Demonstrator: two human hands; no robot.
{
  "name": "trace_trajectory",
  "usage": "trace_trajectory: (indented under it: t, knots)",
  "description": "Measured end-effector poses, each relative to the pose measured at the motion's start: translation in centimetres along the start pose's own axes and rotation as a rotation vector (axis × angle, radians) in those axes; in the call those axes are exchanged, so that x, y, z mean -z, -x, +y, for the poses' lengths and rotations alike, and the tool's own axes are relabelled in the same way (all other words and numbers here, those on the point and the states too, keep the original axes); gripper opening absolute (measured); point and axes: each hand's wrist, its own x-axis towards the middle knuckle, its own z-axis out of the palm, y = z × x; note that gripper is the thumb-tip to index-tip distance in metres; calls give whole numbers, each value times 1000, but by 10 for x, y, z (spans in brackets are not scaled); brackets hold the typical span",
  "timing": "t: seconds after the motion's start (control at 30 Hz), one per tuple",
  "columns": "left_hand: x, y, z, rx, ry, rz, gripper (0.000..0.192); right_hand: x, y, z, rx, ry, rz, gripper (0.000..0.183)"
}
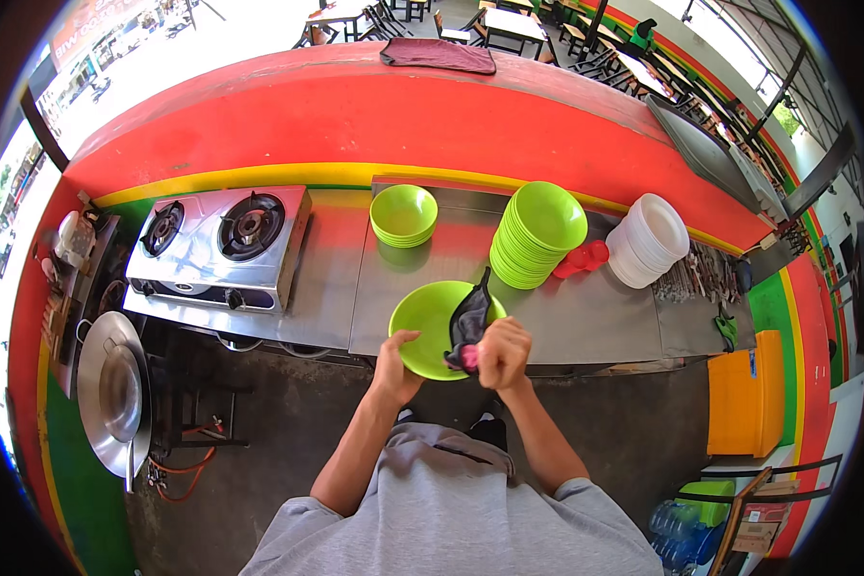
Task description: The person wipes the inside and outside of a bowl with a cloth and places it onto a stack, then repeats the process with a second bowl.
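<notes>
My left hand [399, 367] grips the left rim of a lime-green bowl [423, 317], thumb inside, held in front of the steel counter's edge. A dark cloth [469, 317] with a pink part is bunched in my right hand [504, 353] and hangs over the right side of that bowl. Behind it on the counter stand a short stack of green bowls [404, 213] and, to the right, a tall leaning stack of green bowls [536, 237]. Red containers [583, 259] lie between the tall stack and a stack of white bowls [648, 240].
A two-burner gas stove [219, 248] stands on the counter's left part. Lower left is a large metal wok [111, 392]. Many pieces of cutlery [698, 273] and a green-and-black cloth [726, 330] lie at the right end. A red wall [345, 115] rises behind the counter [597, 324].
</notes>
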Motion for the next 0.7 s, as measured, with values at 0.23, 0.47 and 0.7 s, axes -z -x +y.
trace_trajectory:
  t: [0.23,0.47,0.7]
  knots:
    - [31,-3,21,52,-299,-13,34,23,13,14,122,-105,-287,25]
    - [31,-8,3,286,-146,-171,39,23,-3,28,-88,-653,135,40]
    - [2,-5,-16,-330,-386,-210,81,9,14,30,-1176,-587,709,53]
